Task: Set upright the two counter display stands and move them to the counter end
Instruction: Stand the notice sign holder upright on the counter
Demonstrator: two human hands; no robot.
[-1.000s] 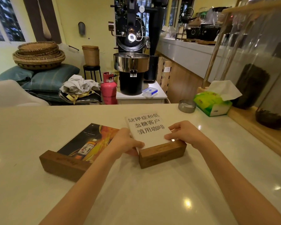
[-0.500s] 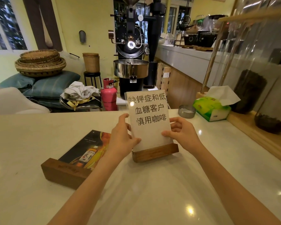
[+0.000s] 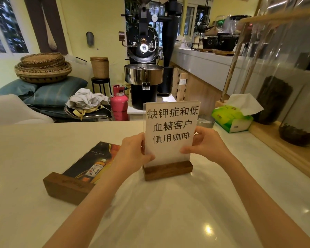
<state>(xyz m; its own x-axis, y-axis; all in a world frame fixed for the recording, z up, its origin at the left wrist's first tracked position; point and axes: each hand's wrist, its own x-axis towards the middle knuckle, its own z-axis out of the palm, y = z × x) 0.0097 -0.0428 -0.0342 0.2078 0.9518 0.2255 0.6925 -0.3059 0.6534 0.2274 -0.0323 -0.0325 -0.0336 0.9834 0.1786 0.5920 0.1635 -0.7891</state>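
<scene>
A display stand with a white text card (image 3: 170,127) and a dark wooden base stands upright on the pale counter (image 3: 25,158), near the middle. My left hand (image 3: 132,154) grips its left edge and my right hand (image 3: 204,144) grips its right edge. A second display stand with a bottle picture (image 3: 89,163) lies flat on the counter to the left, its wooden base toward me. Neither hand touches that one.
A green tissue box (image 3: 233,119) and a small metal tin (image 3: 205,120) sit at the counter's far right. A wooden rack with tall glass jars (image 3: 276,97) runs along the right edge. Beyond the counter stand a coffee roaster (image 3: 143,72) and a pink gas cylinder (image 3: 119,102).
The text stand was lying flat a second ago; both hands have tipped it up onto its wooden base and shifted it slightly away from me and to the right.
</scene>
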